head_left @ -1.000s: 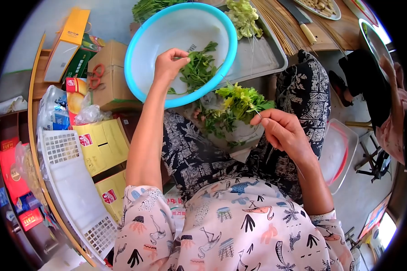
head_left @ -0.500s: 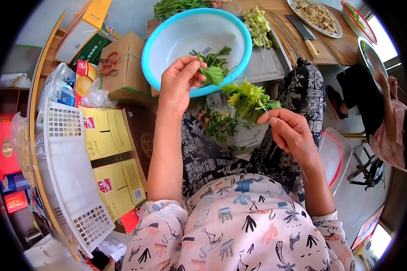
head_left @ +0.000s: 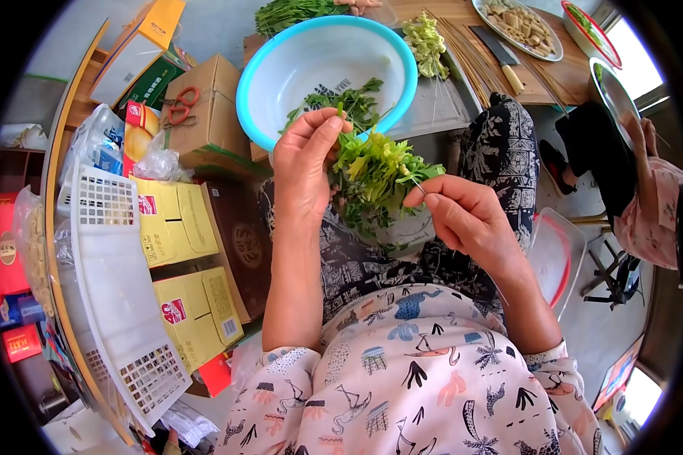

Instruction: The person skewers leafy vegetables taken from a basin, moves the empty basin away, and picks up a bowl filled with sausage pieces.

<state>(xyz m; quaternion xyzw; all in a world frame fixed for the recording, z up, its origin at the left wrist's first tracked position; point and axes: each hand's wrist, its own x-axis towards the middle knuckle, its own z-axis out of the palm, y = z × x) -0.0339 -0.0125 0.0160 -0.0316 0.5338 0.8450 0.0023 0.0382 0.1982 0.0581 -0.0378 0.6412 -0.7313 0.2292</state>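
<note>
My left hand [head_left: 303, 167] is closed in a pinch on a leafy green sprig [head_left: 340, 111], most of it hidden behind the fingers. In my right hand [head_left: 469, 216] a thin skewer [head_left: 421, 187] is gripped between thumb and fingertips. A thick bunch of yellow-green leaves [head_left: 379, 163] is threaded on its far end, close beside my left fingers. Beyond my hands stands a white basin with a blue rim [head_left: 248, 121], with loose green leaves [head_left: 368, 95] inside. More greens lie in my lap below the skewered bunch, partly covered by it.
A metal tray [head_left: 444, 106] with skewered pale greens [head_left: 425, 47], a knife [head_left: 497, 49], loose skewers and a plate of cut pieces [head_left: 520, 30] sit at the back right. Boxes [head_left: 190, 220] and a white plastic rack [head_left: 118, 280] line the left. Another person [head_left: 645, 205] sits at right.
The skewered bunch has moved left, up against my left hand. My left hand has shifted slightly right and down with its sprig, and my right hand slightly left.
</note>
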